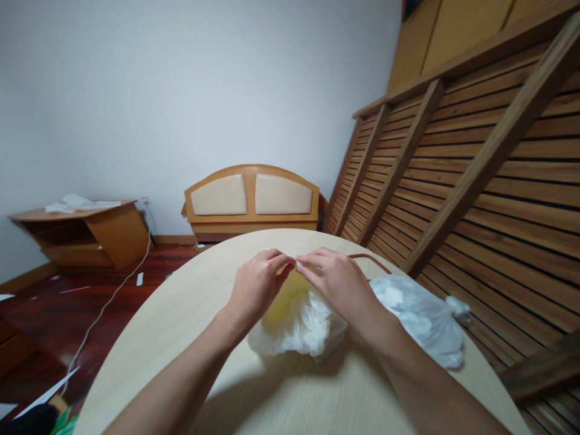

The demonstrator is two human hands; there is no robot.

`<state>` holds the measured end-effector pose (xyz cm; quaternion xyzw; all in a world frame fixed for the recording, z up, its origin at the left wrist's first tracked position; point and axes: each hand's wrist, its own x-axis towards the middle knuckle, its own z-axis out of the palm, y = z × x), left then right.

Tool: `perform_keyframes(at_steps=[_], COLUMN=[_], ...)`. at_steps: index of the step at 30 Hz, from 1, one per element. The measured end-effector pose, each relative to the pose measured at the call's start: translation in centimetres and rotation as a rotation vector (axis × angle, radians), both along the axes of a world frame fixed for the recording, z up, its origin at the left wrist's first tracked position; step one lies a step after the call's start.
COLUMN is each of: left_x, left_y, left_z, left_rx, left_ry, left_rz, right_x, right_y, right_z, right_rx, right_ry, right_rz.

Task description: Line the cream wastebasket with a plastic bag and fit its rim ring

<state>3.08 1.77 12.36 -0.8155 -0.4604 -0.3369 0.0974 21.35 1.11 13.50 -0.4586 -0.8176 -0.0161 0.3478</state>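
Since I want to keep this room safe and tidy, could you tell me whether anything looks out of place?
Yes. A pale cord trails across the floor, where scraps lie scattered, which looks untidy. To the right, a slatted wooden frame appears to lean beside the table, an unusual place for it.

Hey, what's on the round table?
A white bag and something yellow, below your left hand and right hand; another bag at right; a brown strip, partly hidden. The table under the bags is covered.
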Motion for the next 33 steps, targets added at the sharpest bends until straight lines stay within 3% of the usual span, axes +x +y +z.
perform_keyframes(at_steps=[4,13,18,27,33], left_x=[-0.2,-0.8,-0.6,0.0,0.1], left_y=[0.0,0.2,-0.1,-0.2,-0.3], left_z=[0.0,0.3,0.6,0.5,0.2], left_rx=[-0.015,-0.215,-0.258,-0.252,-0.238], left_ry=[-0.011,-0.022,-0.007,0.014,-0.004], left_rz=[0.005,0.226,0.275,0.244,0.165], right_x=[0.2,1.3,1.2,0.0,0.0], right_y=[0.2,1.2,1.0,0.2,0.1], right_z=[0.0,-0.1,0.2,-0.2,-0.1], right_rx=[0.01,0.003,-0.069,0.01,-0.049], right_ry=[-0.014,0.039,0.029,-0.153,-0.217], right_rz=[0.018,-0.012,-0.05,-0.065,-0.143])
